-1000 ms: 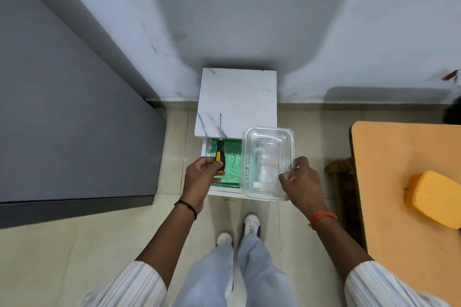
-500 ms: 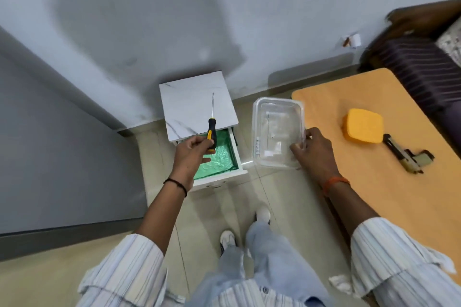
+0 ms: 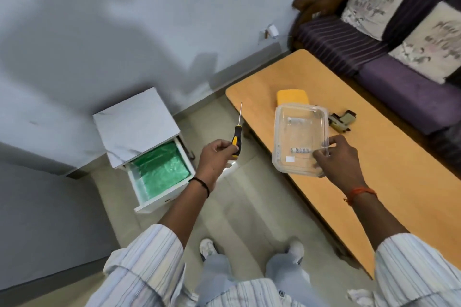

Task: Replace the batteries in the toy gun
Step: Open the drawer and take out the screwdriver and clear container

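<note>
Two batteries (image 3: 300, 150) at least lie inside the clear plastic container (image 3: 299, 139), one near its front and a fainter one further back, along with a small white scrap. That container is held above the near-left part of the wooden bench (image 3: 389, 182), partly covering a yellow block (image 3: 292, 98) behind it. To its right, on the bench, lies the toy gun (image 3: 341, 121), tan and dark, well clear of both hands. Left of the bench stands a white marble-patterned cabinet (image 3: 134, 122) with its drawer (image 3: 159, 174) pulled open, a green sheet lining the inside. A purple sofa (image 3: 399, 87) with two printed cushions sits beyond the bench. The left hand (image 3: 217, 159) is wrapped around the black-and-yellow handle of a screwdriver (image 3: 237, 132), shaft pointing away. The right hand (image 3: 336, 157) pinches the container's right edge, fingers curled over the rim.
</note>
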